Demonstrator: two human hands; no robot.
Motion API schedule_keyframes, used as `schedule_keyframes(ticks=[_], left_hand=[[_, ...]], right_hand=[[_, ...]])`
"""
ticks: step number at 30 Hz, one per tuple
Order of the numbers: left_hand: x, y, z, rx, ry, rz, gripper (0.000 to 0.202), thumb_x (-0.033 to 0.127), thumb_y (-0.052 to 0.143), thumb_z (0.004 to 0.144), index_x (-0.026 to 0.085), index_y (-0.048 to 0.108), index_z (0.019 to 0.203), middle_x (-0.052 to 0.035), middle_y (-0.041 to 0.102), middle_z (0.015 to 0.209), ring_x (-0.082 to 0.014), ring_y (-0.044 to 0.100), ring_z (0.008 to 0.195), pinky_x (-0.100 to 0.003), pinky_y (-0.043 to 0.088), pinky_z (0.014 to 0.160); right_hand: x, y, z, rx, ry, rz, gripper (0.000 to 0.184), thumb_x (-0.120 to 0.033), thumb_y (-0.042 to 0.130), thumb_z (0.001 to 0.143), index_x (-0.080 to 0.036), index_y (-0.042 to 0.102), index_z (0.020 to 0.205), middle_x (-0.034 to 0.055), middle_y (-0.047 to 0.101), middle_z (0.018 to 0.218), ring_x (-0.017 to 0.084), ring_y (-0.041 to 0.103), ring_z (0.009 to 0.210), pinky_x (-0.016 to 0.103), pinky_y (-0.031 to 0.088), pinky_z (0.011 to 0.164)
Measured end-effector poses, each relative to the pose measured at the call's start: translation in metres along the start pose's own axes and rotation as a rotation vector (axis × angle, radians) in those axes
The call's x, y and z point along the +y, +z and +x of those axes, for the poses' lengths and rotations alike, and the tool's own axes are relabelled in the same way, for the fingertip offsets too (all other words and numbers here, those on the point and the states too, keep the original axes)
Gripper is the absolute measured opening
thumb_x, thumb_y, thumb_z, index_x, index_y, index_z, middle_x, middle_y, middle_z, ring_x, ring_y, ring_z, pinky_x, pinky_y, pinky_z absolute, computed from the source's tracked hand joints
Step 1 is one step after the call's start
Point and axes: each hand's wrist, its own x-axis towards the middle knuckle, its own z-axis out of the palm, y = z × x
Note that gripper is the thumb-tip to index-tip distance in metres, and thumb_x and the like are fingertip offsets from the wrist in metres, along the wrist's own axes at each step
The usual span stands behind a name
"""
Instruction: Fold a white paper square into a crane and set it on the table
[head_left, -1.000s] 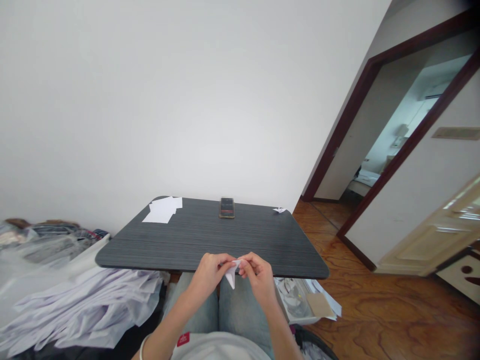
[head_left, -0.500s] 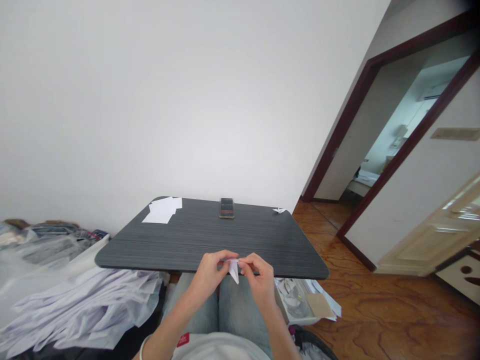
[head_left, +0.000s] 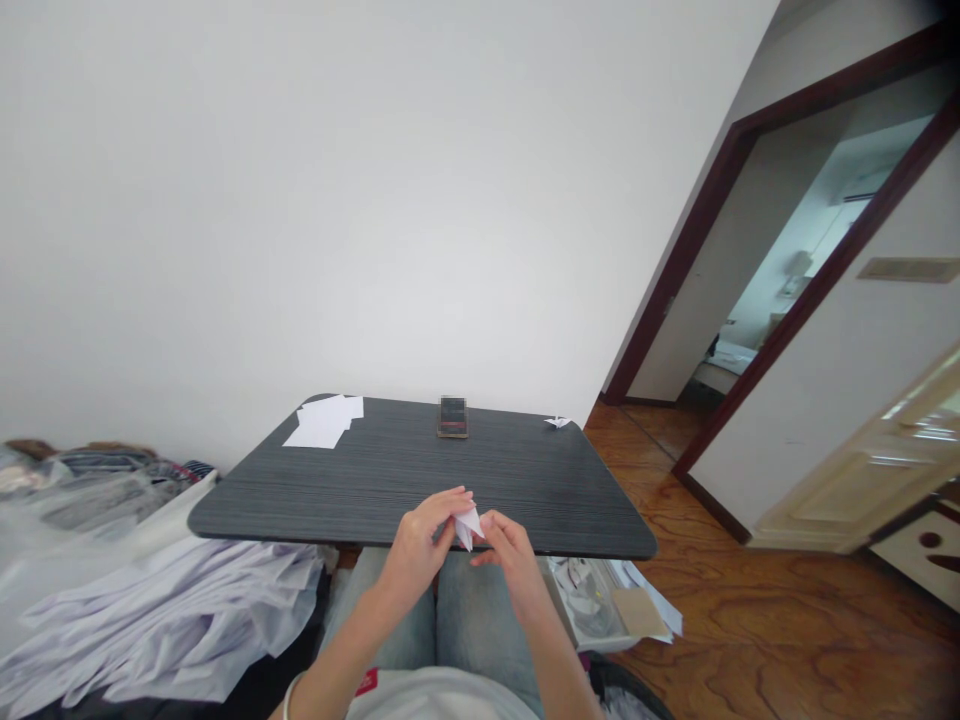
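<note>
Between my hands is a small piece of folded white paper, held over the near edge of the dark table. My left hand grips its left side, thumb below and fingers above. At the paper's right point, my right hand pinches with bent fingers; its exact contact is partly hidden. Far off at the table's back right corner lies a folded white paper bird. White paper sheets overlap in a loose pile at the back left.
A phone leans on a stand at the back of the dark table, by the white wall. Beneath the right side sits an open box of odds and ends. White cloth is heaped at left. A doorway stands at right.
The folded paper has turned and risen slightly, so its point now faces right instead of down. My left fingers moved up over it, and my right hand shifted its hold.
</note>
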Motion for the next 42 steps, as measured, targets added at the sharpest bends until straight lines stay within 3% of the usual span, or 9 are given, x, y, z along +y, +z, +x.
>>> schedule_keyframes(ticks=[6, 11, 13, 16, 19, 23, 30, 38, 42], left_hand=[[0.007, -0.003, 0.001, -0.046, -0.075, -0.082, 0.032, 0.004, 0.04, 0.077, 0.018, 0.061, 0.097, -0.0098, 0.055, 0.118, -0.0202, 0.048, 0.111, -0.039, 0.039, 0.093], [0.006, -0.004, 0.001, 0.013, -0.282, -0.455, 0.04, 0.007, 0.044, 0.074, 0.018, 0.053, 0.111, -0.0104, 0.043, 0.129, -0.0223, 0.041, 0.118, -0.038, 0.036, 0.096], [0.003, -0.004, 0.002, 0.046, -0.432, -0.623, 0.036, 0.014, 0.049, 0.075, 0.017, 0.052, 0.111, -0.0124, 0.051, 0.121, -0.0226, 0.05, 0.109, -0.036, 0.043, 0.088], [-0.001, -0.002, 0.004, 0.01, -0.626, -0.753, 0.037, 0.024, 0.062, 0.069, 0.012, 0.056, 0.104, -0.0109, 0.066, 0.092, -0.02, 0.062, 0.081, -0.031, 0.049, 0.072], [-0.003, -0.002, 0.005, -0.023, -0.715, -0.782, 0.033, 0.028, 0.068, 0.063, 0.01, 0.062, 0.09, -0.007, 0.069, 0.073, -0.0172, 0.063, 0.066, -0.026, 0.049, 0.062], [-0.005, -0.003, 0.005, -0.035, -0.796, -0.77, 0.029, 0.029, 0.069, 0.061, 0.009, 0.065, 0.082, -0.0056, 0.07, 0.067, -0.0163, 0.063, 0.062, -0.024, 0.049, 0.061], [-0.001, -0.002, 0.004, -0.086, -0.78, -0.753, 0.026, 0.03, 0.066, 0.064, 0.01, 0.067, 0.08, -0.005, 0.07, 0.065, -0.018, 0.064, 0.064, -0.027, 0.05, 0.065], [0.007, -0.001, 0.005, -0.091, -0.711, -0.682, 0.026, 0.031, 0.064, 0.066, 0.012, 0.064, 0.083, -0.0041, 0.069, 0.067, -0.0168, 0.063, 0.063, -0.025, 0.049, 0.06], [0.004, 0.0, 0.004, -0.105, -0.751, -0.654, 0.024, 0.033, 0.068, 0.061, 0.011, 0.061, 0.064, -0.004, 0.067, 0.059, -0.0131, 0.059, 0.052, -0.022, 0.045, 0.051]], right_hand=[[-0.002, 0.001, -0.002, -0.035, 0.053, 0.046, 0.021, -0.035, 0.062, 0.068, -0.015, 0.057, 0.063, -0.0014, 0.056, 0.059, 0.011, 0.049, 0.055, 0.021, 0.044, 0.05], [0.01, -0.006, 0.005, 0.019, -0.023, -0.035, 0.021, -0.035, 0.061, 0.07, -0.015, 0.057, 0.065, -0.0013, 0.056, 0.057, 0.01, 0.049, 0.053, 0.02, 0.04, 0.05], [0.012, -0.007, 0.007, 0.016, -0.069, -0.087, 0.021, -0.035, 0.059, 0.071, -0.015, 0.056, 0.067, -0.0011, 0.056, 0.056, 0.011, 0.05, 0.053, 0.02, 0.039, 0.051], [0.012, -0.005, 0.005, 0.003, -0.119, -0.163, 0.02, -0.034, 0.057, 0.073, -0.015, 0.057, 0.068, -0.0007, 0.056, 0.056, 0.012, 0.051, 0.053, 0.021, 0.039, 0.051], [0.01, -0.001, 0.002, 0.019, -0.156, -0.216, 0.02, -0.034, 0.056, 0.074, -0.015, 0.057, 0.068, -0.0003, 0.057, 0.058, 0.013, 0.052, 0.054, 0.021, 0.038, 0.051], [0.012, 0.002, 0.002, 0.076, -0.19, -0.243, 0.019, -0.034, 0.057, 0.072, -0.016, 0.055, 0.065, -0.0009, 0.057, 0.057, 0.012, 0.052, 0.053, 0.021, 0.038, 0.049], [0.019, 0.0, 0.005, 0.136, -0.17, -0.195, 0.019, -0.034, 0.057, 0.073, -0.018, 0.052, 0.08, -0.0005, 0.06, 0.06, 0.013, 0.054, 0.054, 0.022, 0.041, 0.05], [0.015, -0.005, 0.006, 0.118, -0.165, -0.194, 0.022, -0.035, 0.057, 0.073, -0.015, 0.056, 0.064, -0.0009, 0.055, 0.054, 0.012, 0.05, 0.05, 0.022, 0.039, 0.049], [0.014, -0.004, 0.005, 0.145, -0.172, -0.178, 0.021, -0.034, 0.058, 0.073, -0.016, 0.055, 0.062, -0.0019, 0.054, 0.051, 0.011, 0.049, 0.048, 0.022, 0.039, 0.048]])
